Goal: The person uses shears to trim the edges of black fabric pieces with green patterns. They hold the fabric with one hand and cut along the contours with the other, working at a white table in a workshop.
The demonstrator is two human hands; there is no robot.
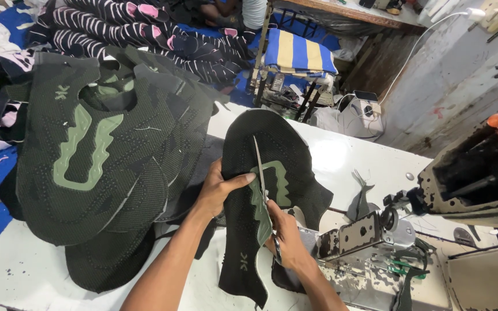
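— Head view: what does the left hand hold?
— It pinches the dark knit upper, thumb on top, just left of the green patch.
— And the right hand?
— Closed round the scissors; their blades rise from it over the upper.
— What lies around?
— A pile of uppers left of the left hand, a sewing machine right of the right hand.

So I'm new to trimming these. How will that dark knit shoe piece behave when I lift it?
The knit shoe piece probably flops: it already drapes over the left hand. Likely light, being thin and flat like the stacked pieces. Its textured knit shouldn't slip.
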